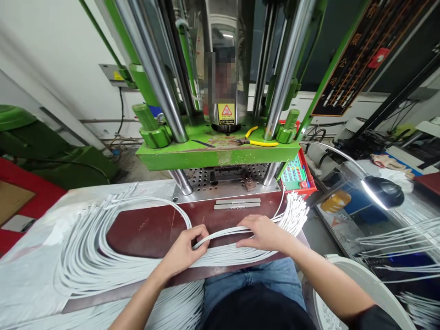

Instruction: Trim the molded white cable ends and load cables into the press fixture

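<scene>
My left hand (192,245) is closed round a few white cables (223,233) lifted above the rest of the bundle. My right hand (259,233) lies over the same strands further right, its thumb and fingers apart around them. Under both hands runs a thick bundle of white cables (134,268), curving back at the left, on a dark red board (144,231). The white cable ends (295,213) fan out at the right. Two flat metal strips (237,204) lie on the board near the machine.
A green press (220,158) with steel columns stands ahead, yellow-handled pliers (257,142) on its plate. Right of it are a red-edged control panel (294,174) and a lamp (381,192). A white bin (360,270) stands by my right arm.
</scene>
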Tool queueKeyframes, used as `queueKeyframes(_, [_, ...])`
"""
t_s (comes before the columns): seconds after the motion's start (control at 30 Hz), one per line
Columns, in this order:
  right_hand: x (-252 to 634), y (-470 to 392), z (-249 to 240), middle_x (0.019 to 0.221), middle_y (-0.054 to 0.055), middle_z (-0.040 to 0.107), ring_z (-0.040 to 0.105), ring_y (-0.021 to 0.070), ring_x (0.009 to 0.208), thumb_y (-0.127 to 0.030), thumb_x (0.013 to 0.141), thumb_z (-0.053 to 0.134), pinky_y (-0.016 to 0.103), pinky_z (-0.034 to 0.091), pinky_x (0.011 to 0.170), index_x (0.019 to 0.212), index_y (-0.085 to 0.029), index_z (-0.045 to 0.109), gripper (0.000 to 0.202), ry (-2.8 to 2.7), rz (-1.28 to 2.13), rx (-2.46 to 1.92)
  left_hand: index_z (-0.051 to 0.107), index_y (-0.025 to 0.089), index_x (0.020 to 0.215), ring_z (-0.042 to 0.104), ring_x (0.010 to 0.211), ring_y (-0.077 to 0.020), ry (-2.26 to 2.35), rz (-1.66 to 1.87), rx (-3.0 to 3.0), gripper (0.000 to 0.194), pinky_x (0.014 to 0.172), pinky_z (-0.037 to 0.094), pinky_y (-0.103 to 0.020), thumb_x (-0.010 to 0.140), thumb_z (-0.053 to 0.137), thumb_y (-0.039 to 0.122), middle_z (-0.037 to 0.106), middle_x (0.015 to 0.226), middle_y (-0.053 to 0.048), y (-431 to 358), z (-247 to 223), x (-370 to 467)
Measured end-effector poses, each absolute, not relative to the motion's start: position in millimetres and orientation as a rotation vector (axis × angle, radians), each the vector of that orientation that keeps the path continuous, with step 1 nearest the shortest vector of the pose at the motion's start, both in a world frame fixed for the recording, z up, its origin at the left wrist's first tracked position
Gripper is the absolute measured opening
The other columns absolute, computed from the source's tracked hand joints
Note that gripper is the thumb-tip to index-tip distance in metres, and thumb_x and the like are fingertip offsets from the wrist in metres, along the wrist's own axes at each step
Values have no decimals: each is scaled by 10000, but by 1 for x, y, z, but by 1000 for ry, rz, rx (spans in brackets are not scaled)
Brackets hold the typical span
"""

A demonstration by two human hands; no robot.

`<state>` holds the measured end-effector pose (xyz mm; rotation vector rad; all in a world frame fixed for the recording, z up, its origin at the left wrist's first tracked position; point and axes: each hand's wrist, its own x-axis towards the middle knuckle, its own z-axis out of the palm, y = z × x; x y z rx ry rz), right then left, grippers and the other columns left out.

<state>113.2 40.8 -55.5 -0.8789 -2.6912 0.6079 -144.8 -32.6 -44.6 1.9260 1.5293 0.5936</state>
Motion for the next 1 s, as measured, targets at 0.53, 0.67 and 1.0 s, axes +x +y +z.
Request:
queueKeyframes(0.53, [185, 57, -34, 776, 83, 708, 660, 221, 732, -272, 885, 528, 288, 427, 648, 950, -172, 682, 194, -2567, 324, -1498, 483, 195, 637, 407, 552, -116, 1609, 539, 1900, 401, 538, 309, -227, 875, 460, 517, 476, 578, 45, -25, -51, -96])
queueKeyframes(0.67, [206, 48, -12, 842, 36, 692, 619, 158, 753, -438, 894, 539, 257, 417, 713, 995, -199, 671, 291, -2333, 443, -1208, 512, 193, 677, 440, 607, -126, 1456, 481, 1887, 363, 559, 319, -226, 862, 496, 505, 502, 623, 38, -23, -43, -83])
queueKeyframes(1.0, [203, 49, 7, 713, 23, 666, 575, 112, 619, -472, 964, 381, 226, 368, 602, 927, -167, 681, 429, -2371, 709, -1044, 620, 176, 848, 480, 642, -128, 1101, 196, 1668, 285, 581, 357, -220, 768, 637, 450, 578, 734, 7, -35, -10, -57])
